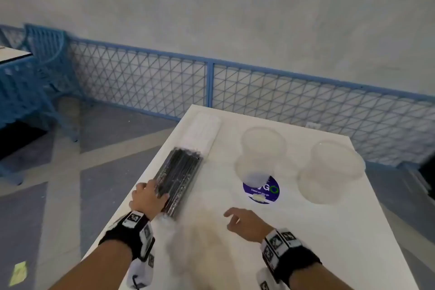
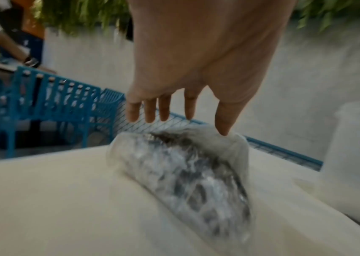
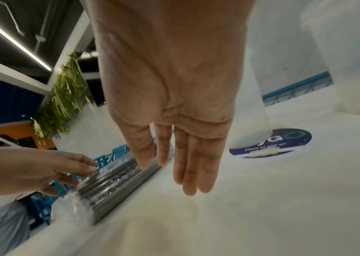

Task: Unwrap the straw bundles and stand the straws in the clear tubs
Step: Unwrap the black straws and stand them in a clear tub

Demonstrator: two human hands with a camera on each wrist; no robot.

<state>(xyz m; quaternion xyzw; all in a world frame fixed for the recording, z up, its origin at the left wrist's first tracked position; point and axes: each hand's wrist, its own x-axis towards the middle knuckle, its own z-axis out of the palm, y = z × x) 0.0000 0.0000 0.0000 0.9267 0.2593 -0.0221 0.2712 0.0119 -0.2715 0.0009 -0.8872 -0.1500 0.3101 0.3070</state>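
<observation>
A bundle of black straws (image 1: 179,179) in clear wrap lies lengthwise near the left edge of the white table (image 1: 329,242). Beyond it lies a bundle of white straws (image 1: 203,129). Two empty clear tubs stand to the right, one (image 1: 261,153) mid-table and one (image 1: 332,172) further right. My left hand (image 1: 153,193) rests on the near end of the black bundle (image 2: 185,173), fingers (image 2: 150,112) nearly straight and the thumb touching the wrap. My right hand (image 1: 240,219) hovers open over the table, holding nothing; its fingers (image 3: 194,169) are straight, right of the bundle (image 3: 117,178).
A round blue sticker (image 1: 261,189) lies on the table under the nearer tub. A blue lattice fence (image 1: 211,82) runs behind the table, with a blue chair (image 1: 47,59) at the left. Another person's arm (image 2: 3,45) shows at a far table.
</observation>
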